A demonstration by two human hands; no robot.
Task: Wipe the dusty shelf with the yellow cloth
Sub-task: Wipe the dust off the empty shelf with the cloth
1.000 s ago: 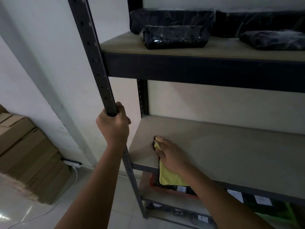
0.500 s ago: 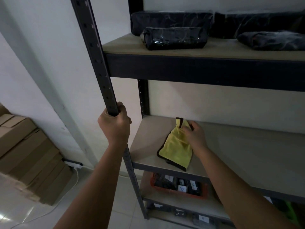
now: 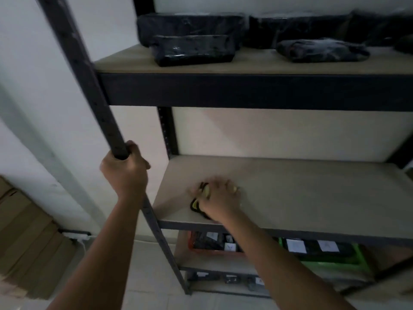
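Observation:
The beige middle shelf board (image 3: 312, 198) runs across the centre of a dark metal rack. My right hand (image 3: 220, 201) lies palm down on its front left part, pressing the yellow cloth (image 3: 196, 205) flat against the board. Only small yellow bits and the cloth's black edge show past my fingers; the rest is hidden under the hand. My left hand (image 3: 125, 170) is wrapped around the rack's front left upright post (image 3: 98, 104), level with the space above the shelf.
The upper shelf (image 3: 257, 63) holds several black wrapped packages (image 3: 192, 49). Below, a red bin (image 3: 212, 243) and a green bin (image 3: 324, 253) hold labelled items. Flattened cardboard boxes (image 3: 24, 242) lean at the left wall by a white power strip (image 3: 77, 236).
My right hand had the cloth spread open further back on the shelf; now the hand is flat on top of it, nearer the front left, blurred by motion. The left hand kept its grip.

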